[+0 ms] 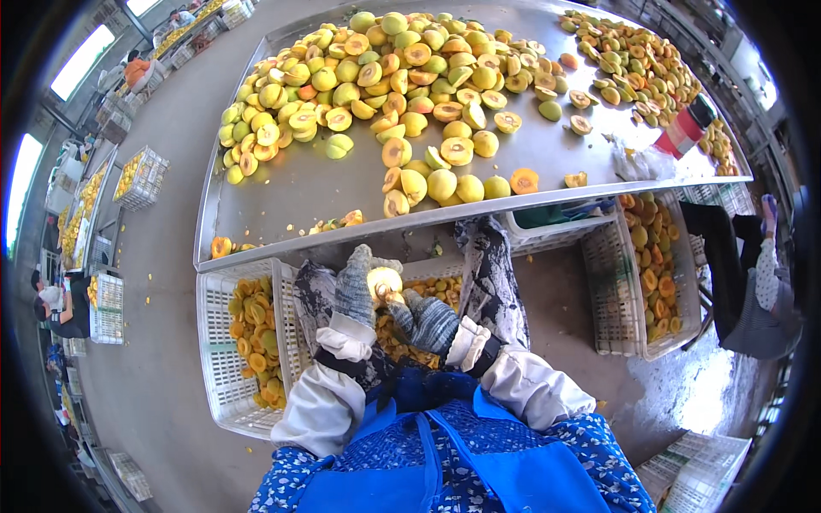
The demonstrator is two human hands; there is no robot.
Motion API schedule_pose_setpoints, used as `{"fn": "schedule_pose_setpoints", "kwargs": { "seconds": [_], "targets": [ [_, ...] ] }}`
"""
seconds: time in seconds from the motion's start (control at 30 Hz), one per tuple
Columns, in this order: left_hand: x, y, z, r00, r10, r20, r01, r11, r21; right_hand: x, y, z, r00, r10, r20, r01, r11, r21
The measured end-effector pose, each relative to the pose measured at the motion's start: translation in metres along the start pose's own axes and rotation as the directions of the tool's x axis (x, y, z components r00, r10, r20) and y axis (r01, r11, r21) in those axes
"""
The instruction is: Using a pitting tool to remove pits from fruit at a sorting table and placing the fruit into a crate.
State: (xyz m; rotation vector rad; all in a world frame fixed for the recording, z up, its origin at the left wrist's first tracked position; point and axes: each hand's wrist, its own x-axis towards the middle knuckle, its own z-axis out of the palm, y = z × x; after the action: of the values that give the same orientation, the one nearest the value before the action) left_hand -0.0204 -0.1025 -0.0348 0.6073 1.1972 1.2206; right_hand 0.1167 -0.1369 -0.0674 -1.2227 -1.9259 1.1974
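Observation:
Before me, my left hand (354,288) in a grey knitted glove grips a cut yellow fruit half (383,281), apparently a peach. Its cut face points up. My right hand (428,320), gloved the same way, has its fingers curled against the fruit's lower edge. Whether a small tool sits in those fingers cannot be seen. Beneath both hands, between my knees, a crate holds orange fruit pieces (401,340). Beyond them, a heap of halved yellow-green fruit (385,77) covers much of a metal table (308,199).
A white plastic crate (215,359) of fruit halves stands at my left. Another filled crate (609,314) is to the right, near a seated person (757,288). On the table's right lie a red, black-capped container (686,125), a plastic bag (641,160) and a second fruit heap (641,64).

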Motion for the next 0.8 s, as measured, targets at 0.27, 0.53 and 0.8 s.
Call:
{"fn": "schedule_pose_setpoints", "kwargs": {
  "seconds": [0.27, 0.53, 0.8],
  "targets": [
    [-0.001, -0.001, -0.002, 0.999, 0.029, 0.025, -0.024, 0.985, -0.173, 0.005, -0.014, 0.029, 0.939, 0.268, 0.217, -0.3, 0.323, 0.897],
    [-0.025, 0.01, 0.001, 0.994, 0.068, -0.084, -0.081, 0.984, -0.16, 0.003, 0.013, 0.02, 0.739, -0.666, -0.098, 0.654, 0.745, -0.134],
    [-0.032, 0.012, 0.005, 0.984, 0.071, 0.166, -0.034, 0.976, -0.214, -0.012, -0.012, -0.022, 0.732, -0.043, 0.68, -0.662, 0.191, 0.725]
  ]
}}
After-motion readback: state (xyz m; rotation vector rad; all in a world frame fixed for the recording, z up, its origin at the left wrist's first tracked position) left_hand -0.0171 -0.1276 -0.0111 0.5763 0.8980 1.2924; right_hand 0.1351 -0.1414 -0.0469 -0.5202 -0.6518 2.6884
